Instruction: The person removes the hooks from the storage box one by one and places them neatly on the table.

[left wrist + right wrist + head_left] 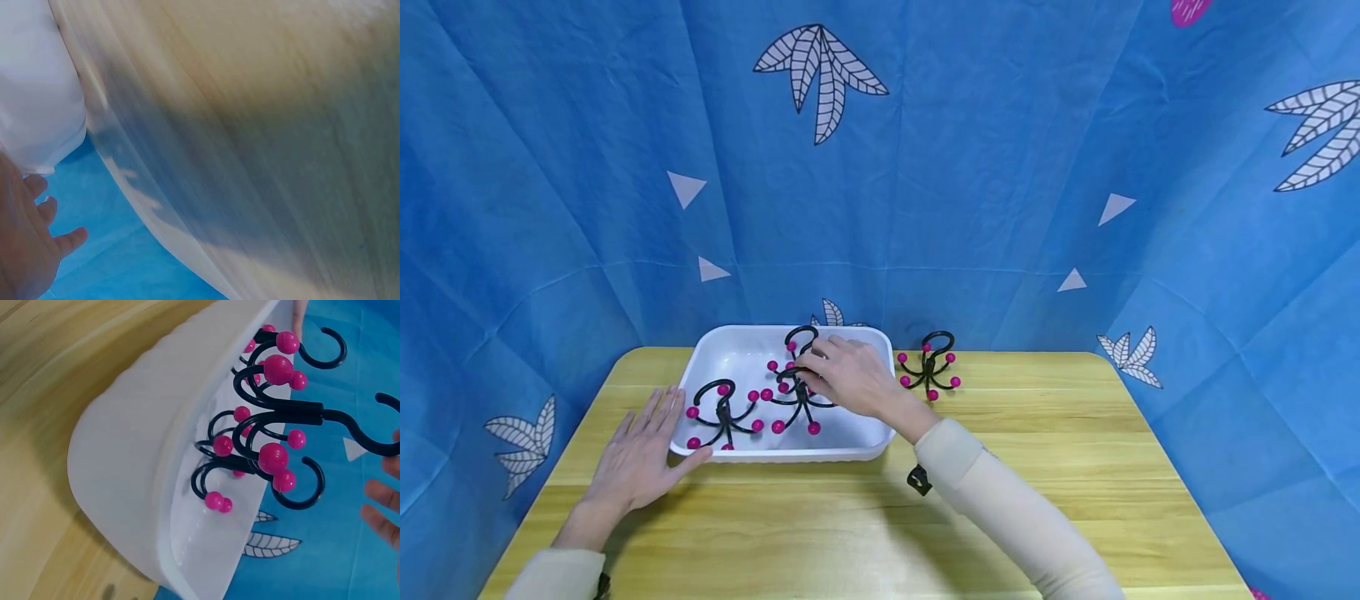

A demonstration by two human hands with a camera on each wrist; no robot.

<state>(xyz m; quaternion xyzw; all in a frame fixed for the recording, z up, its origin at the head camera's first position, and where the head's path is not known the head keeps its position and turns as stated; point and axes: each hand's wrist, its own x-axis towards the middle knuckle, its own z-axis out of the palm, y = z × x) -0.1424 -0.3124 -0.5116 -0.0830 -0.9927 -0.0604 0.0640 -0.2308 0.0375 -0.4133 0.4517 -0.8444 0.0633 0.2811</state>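
My right hand (853, 375) pinches the curved top of a black claw hook with pink ball tips (300, 414), which hangs over a white tray (842, 454). Only part of that grip shows at the right edge of the right wrist view. Inside the tray, another such hook (724, 412) is at the left, and a further one (801, 332) lies behind the held hook, partly covered by it. With its fingers straight, my left hand (640, 454) rests along the tray's left side, its thumb by the near left corner.
One more black claw hook (929, 367) sits on the wooden table (1037, 483), right of the tray near the back edge. A blue patterned cloth (985, 167) hangs behind and at both sides of the table.
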